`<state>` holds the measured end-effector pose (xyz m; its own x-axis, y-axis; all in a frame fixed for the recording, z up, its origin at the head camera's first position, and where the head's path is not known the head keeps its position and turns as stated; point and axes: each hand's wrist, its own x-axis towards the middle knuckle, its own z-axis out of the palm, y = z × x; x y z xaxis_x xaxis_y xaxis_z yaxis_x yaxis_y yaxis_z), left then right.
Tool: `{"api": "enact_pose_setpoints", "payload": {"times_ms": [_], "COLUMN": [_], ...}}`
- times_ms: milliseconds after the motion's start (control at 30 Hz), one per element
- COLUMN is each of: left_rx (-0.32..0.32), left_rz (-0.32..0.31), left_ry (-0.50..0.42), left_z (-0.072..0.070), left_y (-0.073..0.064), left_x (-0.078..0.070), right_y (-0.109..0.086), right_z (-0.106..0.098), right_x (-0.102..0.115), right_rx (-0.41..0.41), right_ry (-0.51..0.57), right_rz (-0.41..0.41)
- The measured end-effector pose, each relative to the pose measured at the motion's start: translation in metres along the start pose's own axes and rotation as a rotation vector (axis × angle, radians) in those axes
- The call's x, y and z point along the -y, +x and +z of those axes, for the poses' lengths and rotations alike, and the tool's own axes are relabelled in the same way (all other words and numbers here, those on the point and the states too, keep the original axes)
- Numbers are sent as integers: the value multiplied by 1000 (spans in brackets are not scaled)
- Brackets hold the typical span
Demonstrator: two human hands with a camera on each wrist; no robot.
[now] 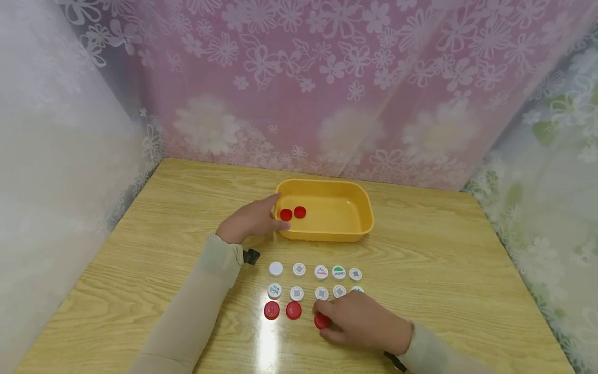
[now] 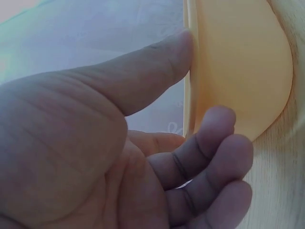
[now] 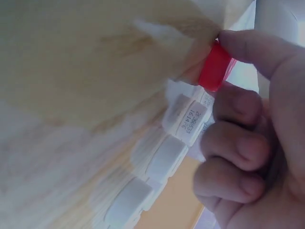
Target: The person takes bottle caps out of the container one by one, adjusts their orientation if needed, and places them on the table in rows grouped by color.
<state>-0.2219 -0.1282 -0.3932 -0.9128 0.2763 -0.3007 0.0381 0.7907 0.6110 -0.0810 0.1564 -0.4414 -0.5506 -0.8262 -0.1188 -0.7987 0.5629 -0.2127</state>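
Note:
My right hand [image 1: 366, 322] pinches a red bottle cap [image 1: 321, 320] between thumb and forefinger, close to the tabletop. In the right wrist view, that red cap shows edge-on and the other fingers are curled in. Two more red caps [image 1: 293, 310] lie to its left in the front row. My left hand [image 1: 252, 221] grips the left end of a yellow plastic basin [image 1: 327, 236]. The left wrist view shows its thumb on the rim [image 2: 191, 71] and the fingertips by the outer wall. Two red caps [image 1: 300, 212] lie inside the basin, near the left hand.
Behind the red caps, several white bottle caps [image 1: 321, 272] stand in two rows, some with printed tops. One in the nearer row is partly hidden by my right hand. Wood-grain table [image 1: 444, 259] surrounds everything, and a pink floral curtain [image 1: 299, 104] hangs behind its far edge.

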Motion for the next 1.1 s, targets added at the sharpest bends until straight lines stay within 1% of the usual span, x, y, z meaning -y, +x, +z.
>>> {"api": "enact_pose_setpoints", "payload": {"times_ms": [100,167,367,500,600,667,767,867,1000,1100], "left_rx": [5,8,14,15,11,8,7,12,17,16], "left_rz": [-11,-13,-6,-6,-3,-3,-11,-16,-21,-24], "left_ry": [-9,-13,-13,9,24,33,33,33,24,24], "left_z": [-1,-1,1,2,1,0,-1,-1,0,0], "left_y": [-1,-2,-1,0,0,0,0,0,0,0], "left_x": [-1,-1,-1,-2,-3,-4,-5,-5,-4,-5], "right_y": [1,2,2,-2,-8,-12,-15,-14,-8,-2], "right_z": [-2,-2,2,0,-2,-2,-2,-1,-2,-3], "right_x": [1,2,8,7,3,1,-1,-3,-1,5], "right_rx": [-27,-65,-228,-367,-421,-419,-388,-388,-425,-445], "right_ry": [3,0,-29,-57,-61,-54,-39,-47,-82,-115], "right_rz": [-12,-47,-241,-322,-328,-319,-293,-286,-287,-286]}}
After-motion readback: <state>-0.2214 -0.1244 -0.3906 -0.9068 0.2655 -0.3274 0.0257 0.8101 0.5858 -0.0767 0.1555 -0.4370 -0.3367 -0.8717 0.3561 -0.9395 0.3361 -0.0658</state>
